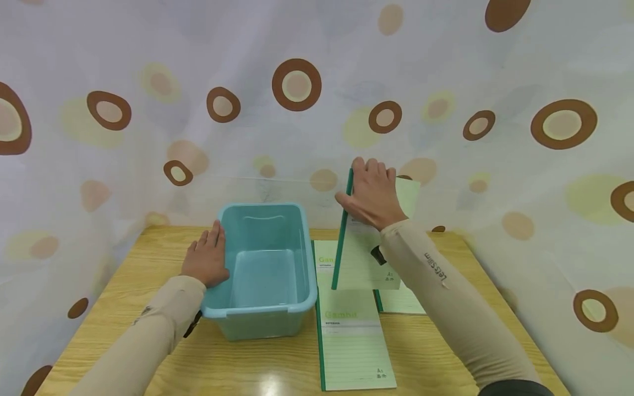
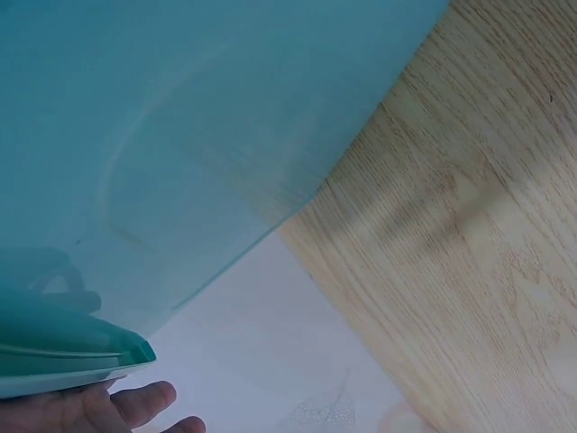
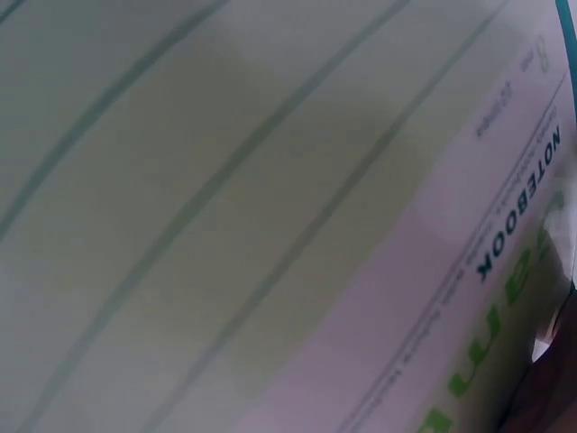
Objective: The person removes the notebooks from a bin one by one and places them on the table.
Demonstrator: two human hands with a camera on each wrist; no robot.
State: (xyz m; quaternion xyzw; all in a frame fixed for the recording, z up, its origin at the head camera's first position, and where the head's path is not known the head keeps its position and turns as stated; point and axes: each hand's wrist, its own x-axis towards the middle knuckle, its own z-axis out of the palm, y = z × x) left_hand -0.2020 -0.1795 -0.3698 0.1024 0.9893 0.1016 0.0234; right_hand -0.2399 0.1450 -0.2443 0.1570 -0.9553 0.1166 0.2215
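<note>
My right hand [image 1: 372,192] grips a pale green notebook [image 1: 364,258] near its top edge, with the thumb at the dark green spine. The notebook stands raised and tilted above other notebooks, and its lined cover with printed lettering [image 3: 523,216] fills the right wrist view. My left hand [image 1: 207,256] rests on the left rim of a light blue plastic bin [image 1: 307,264], its fingers extended along the rim. In the left wrist view, fingertips [image 2: 149,401] show below the bin's rim. Nothing lies inside the bin.
On the wooden table [image 1: 238,368], a similar notebook [image 1: 354,352] lies right of the bin toward the front. Another notebook [image 1: 324,248] lies behind it, and one more [image 1: 403,302] sits partly hidden under my right arm. A patterned wall covering [image 1: 346,55] rises behind.
</note>
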